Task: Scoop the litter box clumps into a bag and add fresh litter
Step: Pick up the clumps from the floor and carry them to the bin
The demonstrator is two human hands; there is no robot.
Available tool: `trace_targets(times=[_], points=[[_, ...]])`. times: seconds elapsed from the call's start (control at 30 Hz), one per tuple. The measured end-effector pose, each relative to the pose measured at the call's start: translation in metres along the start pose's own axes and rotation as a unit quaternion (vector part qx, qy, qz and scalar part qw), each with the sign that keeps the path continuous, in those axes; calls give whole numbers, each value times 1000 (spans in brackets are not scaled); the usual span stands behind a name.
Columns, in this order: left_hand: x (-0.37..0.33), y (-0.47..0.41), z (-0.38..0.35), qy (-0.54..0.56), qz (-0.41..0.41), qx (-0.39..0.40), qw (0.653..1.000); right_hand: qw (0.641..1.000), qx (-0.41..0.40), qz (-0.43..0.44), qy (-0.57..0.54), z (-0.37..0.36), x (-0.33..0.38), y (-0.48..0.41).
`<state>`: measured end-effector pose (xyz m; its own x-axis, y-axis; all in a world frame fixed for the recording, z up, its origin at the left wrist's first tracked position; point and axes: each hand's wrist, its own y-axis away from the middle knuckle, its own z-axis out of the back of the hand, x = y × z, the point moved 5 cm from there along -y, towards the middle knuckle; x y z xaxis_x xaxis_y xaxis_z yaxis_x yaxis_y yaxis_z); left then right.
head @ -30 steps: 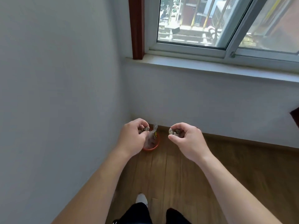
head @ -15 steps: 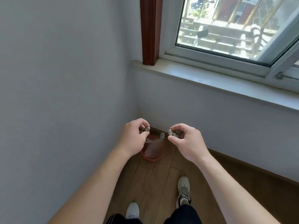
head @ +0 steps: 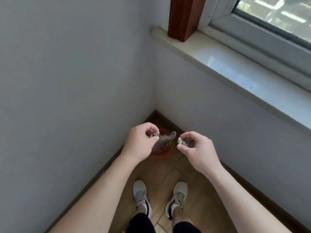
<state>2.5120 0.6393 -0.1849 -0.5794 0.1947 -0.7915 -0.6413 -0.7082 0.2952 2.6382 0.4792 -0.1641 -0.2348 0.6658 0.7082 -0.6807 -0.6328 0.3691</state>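
Clumps (head: 182,141) of speckled grey-beige litter, rough and pebbly, sit pinched between the thumb and curled fingers of the right hand (head: 196,148). The left hand (head: 140,143) pinches one smaller lump (head: 156,133) of the same gritty stuff. Both hands are held apart, side by side, above a round red bin (head: 161,154) that stands on the floor in the corner where two smooth white walls meet. A thin, see-through plastic bag (head: 165,140) lines the bin, its crumpled mouth standing up between the hands; a small yellow mark shows on it. The floor (head: 168,172) is brown wood-grain planks edged by a dark skirting board. Two grey mesh trainers (head: 140,194) stand below. A glossy pale sill (head: 235,64) runs under the window, with a square red-brown wooden post (head: 183,17) standing on its end.
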Motion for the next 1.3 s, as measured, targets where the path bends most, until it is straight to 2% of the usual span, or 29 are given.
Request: trace_targets(times=[0.17,0.33,0.57,0.73,0.97,1.3], points=[[65,-42,-36,-21,17,18,999,999,28,-29,27,-53,-50,-48],[148,-86,-86,-37,31,48,998,998,44,-36,8,-127,-108,-106],[277,-147,-175,-40,40,82,995,996,70,-31,34,-250,-219,-182],[350,-179,-231,-47,64,104,991,995,78,-32,54,-311,-290,-230],[404,-208,-285,-28,94,118,988,995,58,-44,64,-350,-337,-268],[411,-210,-293,-21,82,131,988,996,47,-72,13,-355,-352,-274]])
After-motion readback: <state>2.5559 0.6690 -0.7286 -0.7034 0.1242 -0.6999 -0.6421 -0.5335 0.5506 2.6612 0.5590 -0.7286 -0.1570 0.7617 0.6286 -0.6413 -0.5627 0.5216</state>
